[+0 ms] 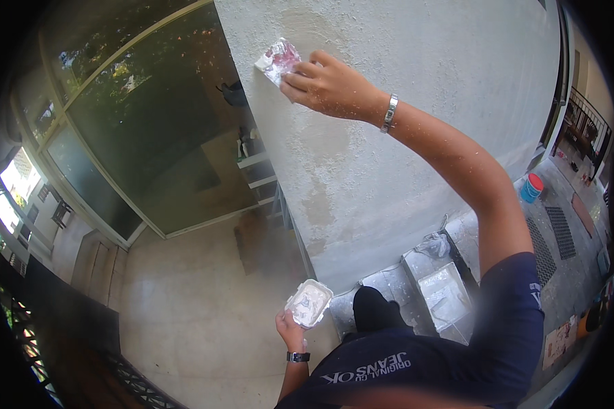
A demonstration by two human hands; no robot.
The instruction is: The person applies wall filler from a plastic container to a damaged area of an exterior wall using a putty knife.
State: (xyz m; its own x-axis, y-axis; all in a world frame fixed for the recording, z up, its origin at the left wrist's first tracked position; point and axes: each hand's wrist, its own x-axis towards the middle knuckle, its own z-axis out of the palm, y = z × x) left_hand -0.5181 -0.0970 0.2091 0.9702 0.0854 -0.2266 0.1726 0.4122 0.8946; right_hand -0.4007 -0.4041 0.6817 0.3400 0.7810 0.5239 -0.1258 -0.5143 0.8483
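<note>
My right hand (327,87) is raised to the upper part of a rough, whitish wall (402,61). Its fingers are closed on a flat spreader (278,61), pink under thick white smears, which lies against the wall near its left edge. Low in front of my body, my left hand (291,330) grips a small white tub (310,305) by its near side. White paste coats the inside of the tub. Darker, damp-looking patches run down the wall below my right hand.
Left of the wall stands a large glass panel (164,129) in a pale frame. Below me are grey steps holding a paste-smeared tray (445,294) and a crumpled plastic bag (435,245). A blue bucket with a red top (531,188) stands at right, near dark mats (560,233).
</note>
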